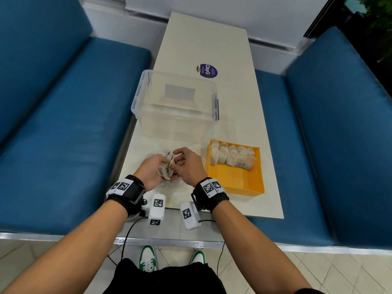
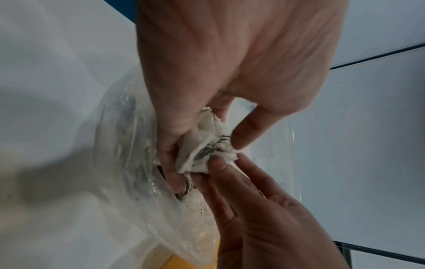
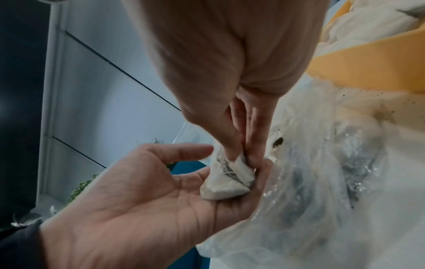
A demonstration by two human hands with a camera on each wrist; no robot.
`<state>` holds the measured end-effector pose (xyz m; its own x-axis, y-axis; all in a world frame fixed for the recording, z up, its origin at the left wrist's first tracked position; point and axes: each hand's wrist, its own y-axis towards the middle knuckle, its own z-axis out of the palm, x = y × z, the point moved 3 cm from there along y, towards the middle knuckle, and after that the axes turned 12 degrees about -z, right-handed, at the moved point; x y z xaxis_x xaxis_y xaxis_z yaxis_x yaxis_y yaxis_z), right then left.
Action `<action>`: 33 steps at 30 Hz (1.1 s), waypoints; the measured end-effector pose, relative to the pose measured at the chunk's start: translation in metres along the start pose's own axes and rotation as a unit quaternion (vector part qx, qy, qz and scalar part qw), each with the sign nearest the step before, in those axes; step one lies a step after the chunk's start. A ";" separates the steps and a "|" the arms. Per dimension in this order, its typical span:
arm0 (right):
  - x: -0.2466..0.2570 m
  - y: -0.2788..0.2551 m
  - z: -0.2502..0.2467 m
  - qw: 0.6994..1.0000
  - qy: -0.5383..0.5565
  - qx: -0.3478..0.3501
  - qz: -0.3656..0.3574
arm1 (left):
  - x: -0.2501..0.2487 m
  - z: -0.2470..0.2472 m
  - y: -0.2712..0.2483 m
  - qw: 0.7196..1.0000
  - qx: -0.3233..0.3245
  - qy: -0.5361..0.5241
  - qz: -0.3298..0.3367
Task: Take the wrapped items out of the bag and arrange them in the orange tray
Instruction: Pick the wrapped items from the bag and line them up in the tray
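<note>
On the white table lies a clear plastic bag [image 1: 168, 184] [image 2: 128, 163] [image 3: 322, 172] under my two hands. My left hand [image 1: 158, 169] [image 2: 207, 138] [image 3: 232, 163] is palm up and cradles a crumpled white wrapped item [image 1: 166, 166] [image 2: 207, 151] [image 3: 227, 178] with dark contents on its curled fingers, just above the bag's mouth. My right hand [image 1: 180, 164] [image 3: 241, 156] pinches the top of that same item between thumb and forefinger. The orange tray [image 1: 233, 179] [image 3: 368, 69] sits to the right, with several wrapped items [image 1: 231, 155] in a row along its far side.
A large clear plastic bin [image 1: 176, 102] stands just beyond the hands. A purple round sticker [image 1: 206, 70] is on the table farther back. Blue benches [image 1: 63, 124] flank the table on both sides. The table's near edge is under my wrists.
</note>
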<state>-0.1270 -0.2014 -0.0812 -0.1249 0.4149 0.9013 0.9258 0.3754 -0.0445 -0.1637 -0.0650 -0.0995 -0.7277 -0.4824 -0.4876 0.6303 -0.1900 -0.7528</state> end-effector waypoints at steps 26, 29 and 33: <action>0.002 0.008 -0.015 0.995 -0.028 -0.081 -0.053 | 0.004 -0.012 0.004 0.992 -0.057 0.070 0.091; 0.009 0.010 -0.015 0.989 -0.081 -0.071 -0.096 | 0.002 -0.013 0.004 0.984 -0.101 0.094 0.113; 0.017 0.009 -0.015 0.982 -0.130 -0.051 -0.127 | 0.002 -0.016 0.006 0.982 -0.087 0.131 0.108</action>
<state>-0.1159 -0.2034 -0.0600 -0.4304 0.5219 0.7365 0.8826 0.4142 0.2223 -0.1661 -0.0539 -0.1119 -0.6407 -0.2542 -0.7245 0.7388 0.0528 -0.6719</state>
